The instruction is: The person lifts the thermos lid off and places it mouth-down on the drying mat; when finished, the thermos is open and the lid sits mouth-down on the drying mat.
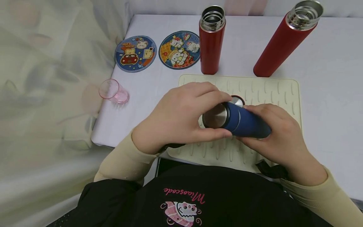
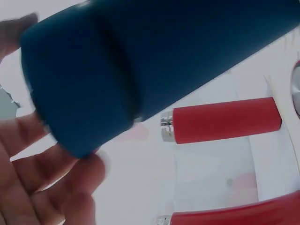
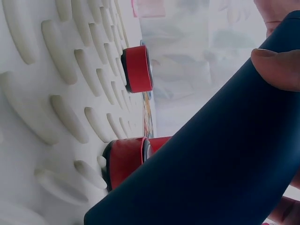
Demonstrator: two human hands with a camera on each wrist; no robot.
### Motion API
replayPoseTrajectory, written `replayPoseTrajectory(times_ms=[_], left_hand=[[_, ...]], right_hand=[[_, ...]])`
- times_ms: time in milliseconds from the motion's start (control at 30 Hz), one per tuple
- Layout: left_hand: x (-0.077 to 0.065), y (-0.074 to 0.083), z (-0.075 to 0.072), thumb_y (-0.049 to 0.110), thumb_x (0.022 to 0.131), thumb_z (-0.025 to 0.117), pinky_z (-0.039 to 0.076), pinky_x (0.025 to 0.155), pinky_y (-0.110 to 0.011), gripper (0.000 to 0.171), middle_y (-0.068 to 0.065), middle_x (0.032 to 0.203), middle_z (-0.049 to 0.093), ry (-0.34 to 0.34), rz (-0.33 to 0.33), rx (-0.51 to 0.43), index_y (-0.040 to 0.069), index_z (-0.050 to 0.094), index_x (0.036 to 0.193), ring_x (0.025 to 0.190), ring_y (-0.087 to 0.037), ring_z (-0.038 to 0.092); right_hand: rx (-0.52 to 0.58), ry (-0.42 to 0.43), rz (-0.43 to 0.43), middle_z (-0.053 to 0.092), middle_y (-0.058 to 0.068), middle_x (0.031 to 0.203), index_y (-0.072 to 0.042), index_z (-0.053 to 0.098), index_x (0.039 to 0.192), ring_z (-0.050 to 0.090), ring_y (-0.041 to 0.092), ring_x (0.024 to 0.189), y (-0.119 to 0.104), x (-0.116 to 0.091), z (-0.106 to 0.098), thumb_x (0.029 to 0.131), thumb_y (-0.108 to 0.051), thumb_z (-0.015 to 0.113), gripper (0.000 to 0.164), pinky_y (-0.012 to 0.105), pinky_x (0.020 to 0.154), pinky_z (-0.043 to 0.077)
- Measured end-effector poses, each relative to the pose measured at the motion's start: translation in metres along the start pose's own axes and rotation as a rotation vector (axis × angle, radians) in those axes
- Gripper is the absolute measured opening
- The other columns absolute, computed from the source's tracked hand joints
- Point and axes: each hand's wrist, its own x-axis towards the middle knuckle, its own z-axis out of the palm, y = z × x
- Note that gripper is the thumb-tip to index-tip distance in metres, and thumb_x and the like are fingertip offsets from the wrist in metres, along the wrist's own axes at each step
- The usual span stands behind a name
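A blue thermos flask point(image 1: 252, 124) with a silver-topped lid point(image 1: 216, 116) is held tilted above a cream ribbed mat point(image 1: 272, 90). My left hand point(image 1: 185, 115) grips the lid end, thumb on the near side and fingers on the far side. Around the flask's body my right hand point(image 1: 276, 135) is curled; its thumb presses the blue wall in the right wrist view. Two red lids point(image 3: 138, 69) stand on the mat in that view. Behind the flask, one silver-topped lid point(image 1: 237, 101) is partly hidden in the head view.
Beyond the mat stand two lidless red thermos flasks point(image 1: 211, 50) point(image 1: 283, 47). Two round cartoon coasters point(image 1: 135, 53) point(image 1: 180, 52) lie at the far left. Near the table's left edge is a pink glass point(image 1: 120, 94). A pale curtain point(image 1: 51, 94) hangs beside that edge.
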Motion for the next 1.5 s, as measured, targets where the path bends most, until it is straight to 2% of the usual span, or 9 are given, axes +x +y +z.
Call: replayPoseTrajectory(times_ms=[100,200,400,633,767,900,1233,1367,1500], left_hand=[[0.0006,-0.0009,0.0017,0.057,0.094,0.083,0.054,0.11,-0.036,0.07,-0.01,0.137,0.071,0.003,0.052,-0.006,0.011,0.07,0.145,0.126,-0.023,0.065],[0.0013,-0.0024,0.0015,0.027,0.098,0.075,0.037,0.13,-0.038,0.057,-0.015,0.156,0.061,-0.038,0.163,-0.071,0.012,0.066,0.152,0.15,-0.029,0.053],[0.0026,-0.0024,0.0045,-0.007,0.087,0.051,0.027,0.136,-0.039,0.07,-0.017,0.163,0.057,-0.089,0.279,-0.083,0.015,0.067,0.151,0.159,-0.034,0.046],[0.0037,-0.0058,0.0045,0.003,0.09,0.058,0.039,0.129,-0.039,0.059,-0.015,0.154,0.064,-0.055,0.23,-0.142,0.013,0.071,0.146,0.146,-0.028,0.057],[0.0027,-0.0043,0.0035,0.033,0.098,0.074,0.05,0.114,-0.038,0.053,-0.012,0.141,0.07,-0.012,0.123,-0.09,0.012,0.071,0.146,0.129,-0.025,0.063],[0.0022,-0.0032,0.0029,0.06,0.093,0.083,0.053,0.106,-0.037,0.075,-0.009,0.13,0.071,0.027,0.042,-0.014,0.011,0.069,0.148,0.118,-0.024,0.064],[0.0029,-0.004,0.0047,-0.006,0.085,0.052,0.033,0.133,-0.041,0.064,-0.017,0.16,0.059,-0.068,0.27,-0.124,0.016,0.073,0.142,0.154,-0.032,0.05],[0.0029,-0.0048,0.0047,0.001,0.089,0.057,0.04,0.128,-0.041,0.057,-0.016,0.152,0.064,-0.046,0.23,-0.126,0.016,0.074,0.141,0.145,-0.03,0.056],[0.0018,-0.0046,0.0044,0.035,0.098,0.074,0.052,0.11,-0.039,0.052,-0.012,0.137,0.069,-0.02,0.112,-0.065,0.015,0.071,0.147,0.123,-0.025,0.063]], right_hand=[[0.0,0.0,-0.002,0.077,0.021,0.12,-0.001,0.074,0.135,0.069,0.038,0.11,0.0006,-0.0001,-0.0001,0.096,-0.073,0.07,0.082,0.008,0.113,0.034],[-0.015,-0.015,0.004,0.077,0.022,0.12,0.001,0.073,0.135,0.069,0.037,0.111,0.0016,-0.0004,-0.0008,0.097,-0.077,0.063,0.087,0.008,0.113,0.034],[0.01,0.023,-0.01,0.078,0.021,0.118,0.0,0.074,0.134,0.07,0.037,0.107,0.0032,-0.0009,0.0019,0.097,-0.076,0.064,0.086,0.005,0.111,0.036],[0.033,0.007,0.009,0.078,0.019,0.122,-0.002,0.073,0.138,0.07,0.032,0.111,0.0004,-0.0009,0.0011,0.096,-0.077,0.066,0.087,0.007,0.112,0.037],[0.022,-0.025,0.031,0.078,0.019,0.123,-0.001,0.072,0.139,0.069,0.031,0.114,-0.0011,-0.001,-0.0006,0.096,-0.079,0.064,0.09,0.008,0.113,0.038],[0.031,-0.015,0.028,0.078,0.019,0.125,-0.001,0.073,0.139,0.069,0.031,0.114,-0.0016,-0.0004,0.0002,0.095,-0.079,0.065,0.089,0.009,0.114,0.038],[0.051,0.036,-0.006,0.078,0.022,0.12,0.001,0.074,0.137,0.069,0.035,0.109,0.0033,-0.0014,0.004,0.095,-0.076,0.068,0.087,0.005,0.109,0.037],[0.05,0.03,-0.002,0.078,0.021,0.121,-0.001,0.074,0.136,0.069,0.034,0.109,0.0022,-0.0014,0.004,0.095,-0.076,0.067,0.086,0.006,0.111,0.037],[0.043,0.013,0.004,0.078,0.02,0.123,-0.002,0.074,0.137,0.069,0.033,0.111,-0.0001,-0.0012,0.0032,0.096,-0.076,0.067,0.085,0.008,0.112,0.037]])
